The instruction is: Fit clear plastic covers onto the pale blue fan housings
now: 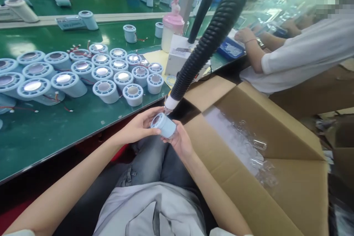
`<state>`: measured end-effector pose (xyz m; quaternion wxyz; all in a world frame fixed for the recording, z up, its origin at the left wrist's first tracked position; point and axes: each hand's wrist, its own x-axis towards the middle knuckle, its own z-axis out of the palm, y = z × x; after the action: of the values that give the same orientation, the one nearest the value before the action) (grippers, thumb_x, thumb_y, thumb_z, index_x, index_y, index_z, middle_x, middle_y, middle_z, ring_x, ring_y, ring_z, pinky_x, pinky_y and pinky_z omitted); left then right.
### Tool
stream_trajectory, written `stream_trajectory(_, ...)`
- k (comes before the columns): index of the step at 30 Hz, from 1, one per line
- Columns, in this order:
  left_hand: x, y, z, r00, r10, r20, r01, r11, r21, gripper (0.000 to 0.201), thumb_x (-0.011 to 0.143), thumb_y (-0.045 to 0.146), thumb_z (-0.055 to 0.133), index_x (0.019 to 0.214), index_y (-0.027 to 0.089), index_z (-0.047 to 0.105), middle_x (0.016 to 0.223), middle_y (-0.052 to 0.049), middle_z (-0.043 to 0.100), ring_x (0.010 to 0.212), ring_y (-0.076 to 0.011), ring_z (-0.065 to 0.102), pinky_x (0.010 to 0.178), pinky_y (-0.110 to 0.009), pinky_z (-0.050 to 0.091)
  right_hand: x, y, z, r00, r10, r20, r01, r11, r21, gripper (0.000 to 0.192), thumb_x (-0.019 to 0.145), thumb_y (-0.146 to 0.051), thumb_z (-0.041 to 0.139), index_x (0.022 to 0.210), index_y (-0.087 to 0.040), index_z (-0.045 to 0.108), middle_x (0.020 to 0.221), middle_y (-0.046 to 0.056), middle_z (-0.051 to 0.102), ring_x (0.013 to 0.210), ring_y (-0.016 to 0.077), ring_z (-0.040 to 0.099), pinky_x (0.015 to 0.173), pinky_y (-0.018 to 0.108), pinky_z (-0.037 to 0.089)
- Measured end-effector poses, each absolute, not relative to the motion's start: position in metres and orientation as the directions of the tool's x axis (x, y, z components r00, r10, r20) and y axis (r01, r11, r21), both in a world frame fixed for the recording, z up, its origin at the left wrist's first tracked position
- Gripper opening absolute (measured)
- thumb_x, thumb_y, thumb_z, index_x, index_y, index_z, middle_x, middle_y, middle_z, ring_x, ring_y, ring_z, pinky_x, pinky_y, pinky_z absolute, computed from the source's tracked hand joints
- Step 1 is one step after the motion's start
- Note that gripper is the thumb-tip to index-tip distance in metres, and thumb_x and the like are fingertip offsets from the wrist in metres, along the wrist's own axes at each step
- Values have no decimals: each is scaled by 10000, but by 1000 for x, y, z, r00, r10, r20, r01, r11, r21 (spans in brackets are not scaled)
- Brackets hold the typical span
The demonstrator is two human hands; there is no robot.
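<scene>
Between my two hands is a light-blue plastic cylinder (168, 127) with a ringed end, tilted above my lap, its ringed end facing up and left. Around its ringed end, my left hand (141, 125) has its fingers and thumb closed. My right hand (181, 140) grips the lower end from the right, where a clear edge shows. The white nozzle (173, 104) of a black ribbed hose (210, 37) comes down just above the cylinder; whether they touch I cannot tell. Several similar cylinders (105, 90) with round silvery centres stand on the green table to the left, some with thin red wires.
An open cardboard box (221, 151) on my right holds clear plastic pieces (258, 162). A white box-shaped device (177, 59) and a pink-lidded bottle (173, 25) stand at the green table's (69, 129) right end. Co-workers' hands (246, 36) are busy at the right and across the table.
</scene>
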<state>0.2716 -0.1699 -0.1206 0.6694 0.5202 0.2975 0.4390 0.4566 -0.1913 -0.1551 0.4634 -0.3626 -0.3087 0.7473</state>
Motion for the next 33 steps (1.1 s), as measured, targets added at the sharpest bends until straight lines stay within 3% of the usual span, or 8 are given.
stream_trajectory(4,272,-152,-120,469,882,39,-246,88,965,663,705,132,790,1320,195,551,1398,-149,538,1283,-292,509,1086,-417,399,453,-179,-165,-273,933,-234,-498,-346,-795,523,731,-648,650,1005,-237,478,827,-8,694,584,150,682,522,257,555)
stream_trajectory(10,254,-182,-109,481,876,15,-160,72,984,624,736,102,762,1301,252,545,1401,-116,525,1227,-245,550,1025,-342,459,453,-186,-146,-340,915,-216,-444,-359,-821,466,722,-555,729,966,-210,534,721,-28,659,509,136,653,439,219,531)
stream_trajectory(18,243,-243,-73,338,929,153,-68,-138,988,663,681,29,783,1251,266,542,1374,-113,523,1303,-292,482,1063,-390,442,470,-216,-91,-414,898,-149,-272,-278,-921,369,841,-523,634,1022,-208,574,671,-34,625,466,85,575,422,176,518)
stream_trajectory(25,245,-266,-55,271,940,207,-88,-189,978,687,643,32,811,1231,275,552,1326,-99,553,1265,-298,517,1045,-386,463,474,-229,-73,-444,875,-195,-295,-348,-890,395,810,-550,657,1025,-228,576,801,7,673,524,113,619,396,179,519)
stream_trajectory(33,246,-282,-48,167,964,209,-178,-179,968,645,649,69,819,1211,261,569,1289,-77,596,1203,-236,568,1002,-283,482,479,-241,-59,-396,867,-302,-220,-409,-885,486,745,-643,661,1002,-241,564,794,28,694,508,140,598,362,206,496)
